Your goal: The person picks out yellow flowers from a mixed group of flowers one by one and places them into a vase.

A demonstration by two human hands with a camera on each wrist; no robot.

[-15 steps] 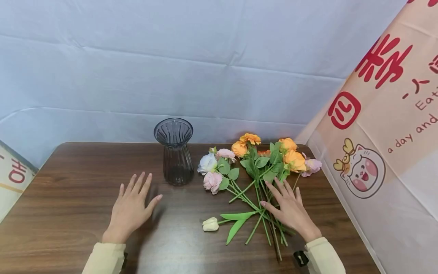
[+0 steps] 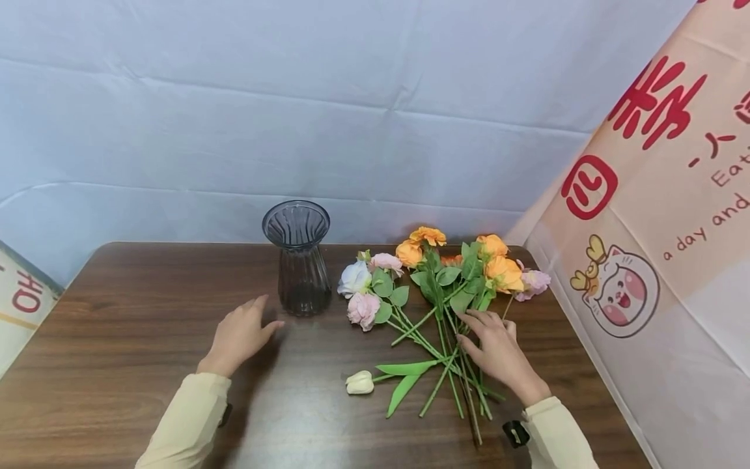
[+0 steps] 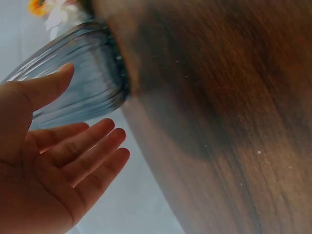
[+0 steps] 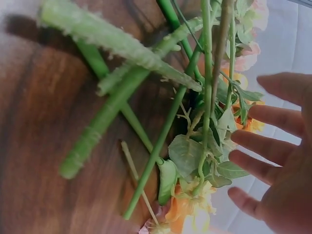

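Observation:
A grey ribbed glass vase (image 2: 305, 277) with a flared rim stands upright near the table's back edge. My left hand (image 2: 239, 337) is just left of and in front of it, thumb apart from the fingers. In the left wrist view the palm faces the vase (image 3: 78, 73) and holds nothing. Artificial flowers lie with crossed stems on the right: orange blooms (image 2: 505, 273), pink and pale blue ones (image 2: 364, 309), and a white tulip (image 2: 360, 383). My right hand (image 2: 500, 348) hovers over the green stems (image 4: 112, 122), fingers apart and slightly bent, gripping nothing.
The brown wooden table (image 2: 117, 365) ends at a pale cloth backdrop (image 2: 205, 130). A printed cloth (image 2: 674, 260) with red characters and a cartoon face borders the right side. Black wrist straps (image 2: 515, 433) sit at the sleeves.
My left hand has moved forward and right, closer to the vase, its fingers turning toward it. The right hand's fingers have bent downward over the stems. Vase and flowers stay put.

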